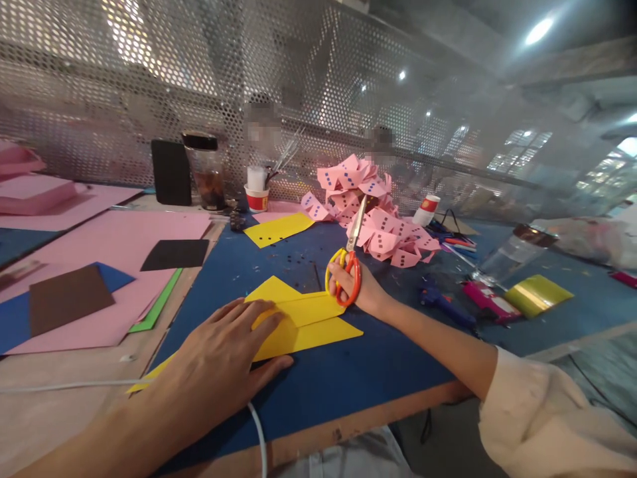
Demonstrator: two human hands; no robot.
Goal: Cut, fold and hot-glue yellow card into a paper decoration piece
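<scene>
My left hand lies flat with its fingers spread on pieces of yellow paper, which overlap on the blue table mat. The paper's left part is hidden beneath that hand. My right hand is closed round the handles of a pair of scissors, one loop yellow and the other orange-red. Their blades point up and away from me, toward a heap of pink folded paper pieces with dark square marks. The right hand is by the right end of the yellow paper.
Pink sheets, a brown card and a black card lie left. A jar and paper cup stand behind. Right are a blue glue gun, a clear jar and yellow tape. A white cable crosses the front.
</scene>
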